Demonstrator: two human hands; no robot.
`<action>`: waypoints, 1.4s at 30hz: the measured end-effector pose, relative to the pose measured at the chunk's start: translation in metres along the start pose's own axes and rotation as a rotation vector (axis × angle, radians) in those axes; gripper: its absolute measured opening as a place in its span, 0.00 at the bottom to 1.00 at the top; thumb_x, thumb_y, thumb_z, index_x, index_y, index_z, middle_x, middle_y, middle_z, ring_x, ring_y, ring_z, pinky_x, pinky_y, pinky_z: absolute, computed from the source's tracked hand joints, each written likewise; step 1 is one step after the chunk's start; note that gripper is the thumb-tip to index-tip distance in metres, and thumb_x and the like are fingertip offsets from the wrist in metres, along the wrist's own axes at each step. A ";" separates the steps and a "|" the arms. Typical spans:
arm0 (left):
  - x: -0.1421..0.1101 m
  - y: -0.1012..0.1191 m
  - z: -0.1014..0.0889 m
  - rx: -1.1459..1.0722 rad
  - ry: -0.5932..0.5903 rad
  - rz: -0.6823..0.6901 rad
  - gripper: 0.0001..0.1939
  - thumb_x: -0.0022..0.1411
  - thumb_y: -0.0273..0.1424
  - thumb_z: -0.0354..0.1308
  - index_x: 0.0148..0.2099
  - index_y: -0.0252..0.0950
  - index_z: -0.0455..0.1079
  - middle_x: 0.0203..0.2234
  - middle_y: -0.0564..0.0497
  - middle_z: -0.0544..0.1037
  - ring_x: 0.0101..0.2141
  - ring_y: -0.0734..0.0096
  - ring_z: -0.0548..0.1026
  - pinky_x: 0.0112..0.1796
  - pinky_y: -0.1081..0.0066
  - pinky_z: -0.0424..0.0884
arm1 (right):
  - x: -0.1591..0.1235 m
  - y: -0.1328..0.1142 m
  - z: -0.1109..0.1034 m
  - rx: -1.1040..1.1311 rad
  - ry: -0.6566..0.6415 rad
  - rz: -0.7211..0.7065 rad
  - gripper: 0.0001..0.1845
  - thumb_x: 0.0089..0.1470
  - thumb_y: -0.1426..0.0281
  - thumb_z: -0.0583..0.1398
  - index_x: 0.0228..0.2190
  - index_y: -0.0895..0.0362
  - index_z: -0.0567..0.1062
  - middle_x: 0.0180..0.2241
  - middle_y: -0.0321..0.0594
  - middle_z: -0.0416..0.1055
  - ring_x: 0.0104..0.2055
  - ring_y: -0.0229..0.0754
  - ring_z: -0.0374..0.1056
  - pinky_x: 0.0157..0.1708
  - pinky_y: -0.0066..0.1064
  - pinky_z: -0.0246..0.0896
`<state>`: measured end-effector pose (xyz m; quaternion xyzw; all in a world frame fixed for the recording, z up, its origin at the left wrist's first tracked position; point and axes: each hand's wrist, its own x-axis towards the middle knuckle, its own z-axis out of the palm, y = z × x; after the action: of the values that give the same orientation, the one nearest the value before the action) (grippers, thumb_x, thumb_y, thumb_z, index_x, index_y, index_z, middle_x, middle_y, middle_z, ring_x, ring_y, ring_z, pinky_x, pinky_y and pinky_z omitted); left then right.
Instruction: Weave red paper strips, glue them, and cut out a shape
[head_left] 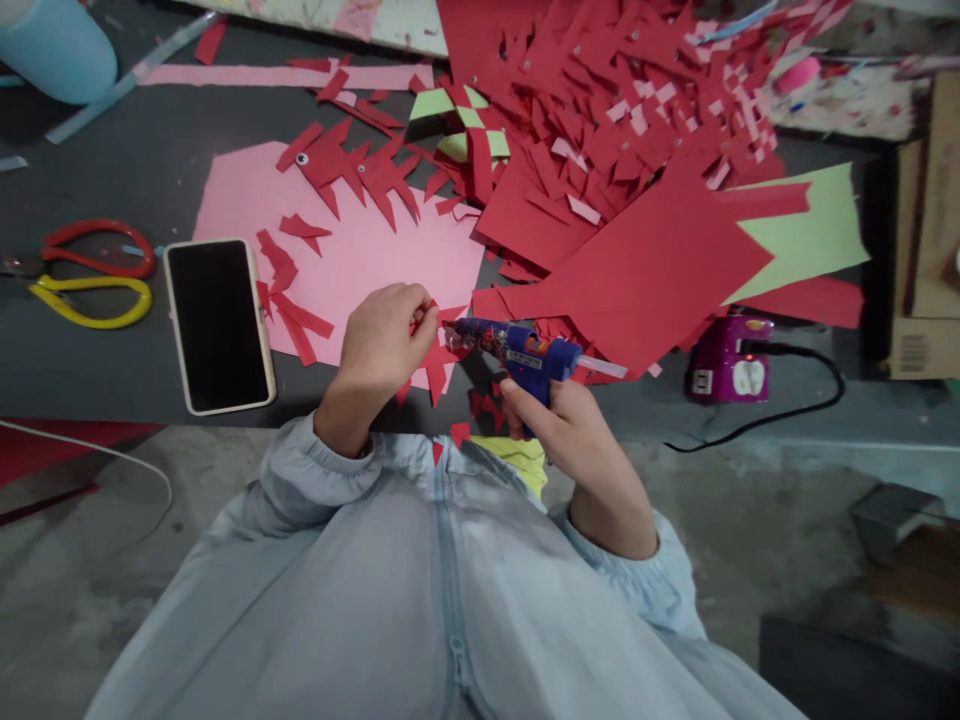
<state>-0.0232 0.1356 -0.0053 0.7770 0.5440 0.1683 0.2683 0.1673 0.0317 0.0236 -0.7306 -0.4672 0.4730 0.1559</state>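
My right hand [574,425] is wrapped round the grip of a blue glue gun [534,352], with a clear glue stick [602,367] jutting from its back. The nozzle points left, close to the fingertips of my left hand [386,335]. Those fingers are pinched on a small red paper piece, largely hidden by the hand. Below the fingertips lies a spiky red paper cutout [433,372]. A pink paper sheet [420,250] is under my left hand. On its upper part rest red paper fish [321,165] with googly eyes, and loose red scraps [281,265] lie on its left side.
At the left lie a phone [220,325] and scissors [94,275] with red and yellow handles. A large red paper sheet [645,270] and a heap of red cutouts [600,90] cover the right and back. A purple power socket [731,360] with a black cord sits right.
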 end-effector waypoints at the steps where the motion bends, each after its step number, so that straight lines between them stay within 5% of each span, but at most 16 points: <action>1: 0.000 0.000 0.000 -0.002 0.002 0.001 0.07 0.65 0.30 0.54 0.33 0.37 0.71 0.29 0.51 0.77 0.32 0.68 0.72 0.33 0.68 0.62 | 0.000 -0.001 0.000 -0.003 -0.010 -0.005 0.26 0.57 0.50 0.55 0.17 0.55 0.67 0.15 0.38 0.67 0.19 0.39 0.64 0.23 0.31 0.56; 33: 0.000 0.001 -0.001 0.009 0.001 0.001 0.08 0.66 0.30 0.53 0.35 0.37 0.71 0.29 0.50 0.77 0.32 0.67 0.73 0.33 0.67 0.64 | 0.002 -0.003 0.002 0.036 0.102 -0.016 0.25 0.57 0.51 0.56 0.18 0.54 0.66 0.15 0.36 0.67 0.19 0.38 0.62 0.21 0.31 0.55; 42: -0.002 -0.001 -0.002 0.005 -0.003 0.059 0.09 0.67 0.33 0.53 0.35 0.37 0.72 0.31 0.49 0.78 0.34 0.66 0.74 0.36 0.68 0.66 | -0.002 -0.009 -0.002 0.373 0.195 0.006 0.15 0.51 0.55 0.62 0.27 0.53 0.70 0.15 0.30 0.62 0.16 0.36 0.58 0.18 0.31 0.55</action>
<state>-0.0258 0.1344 -0.0048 0.7935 0.5209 0.1738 0.2622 0.1639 0.0351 0.0311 -0.7328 -0.3521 0.4788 0.3312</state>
